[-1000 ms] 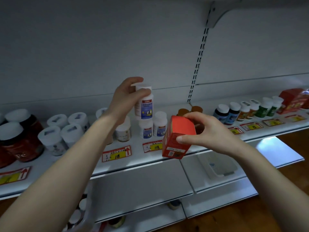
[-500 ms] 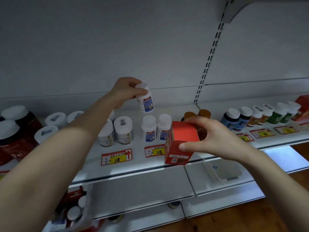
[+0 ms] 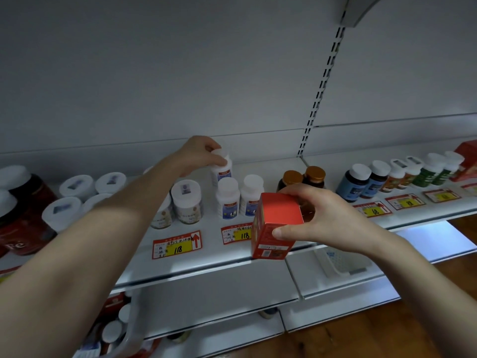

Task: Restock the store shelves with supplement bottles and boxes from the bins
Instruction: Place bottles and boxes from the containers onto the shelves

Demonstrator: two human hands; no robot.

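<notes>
Grey back panels (image 3: 180, 73) rose behind a white store shelf (image 3: 206, 264), with a slotted upright (image 3: 320, 86) running down between two panels.

Head view: the left hand (image 3: 198, 153) reached to the rear of the shelf, and its fingers (image 3: 216, 158) were curled round the cap of a white bottle (image 3: 222, 169), pinching it from above. That bottle stood roughly upright behind two matching white bottles (image 3: 227, 197); its base was hidden by them, so I could not tell whether it touched the shelf. The right hand (image 3: 322, 218) held a red box (image 3: 276, 228) just in front of the shelf's front edge, the thumb pressed on the near face and the other fingers hooked over the far top edge. The box leaned slightly. Behind it stood two amber bottles (image 3: 313, 177) with gold caps, and further right a row of blue-labelled bottles (image 3: 353, 182). Red and yellow price tags (image 3: 176, 244) lay along the shelf front. Dark red jars (image 3: 23, 210) with white lids stood at the far left. A bin (image 3: 129, 339) holding more bottles showed at the lower left, above a wooden floor (image 3: 387, 332).
</notes>
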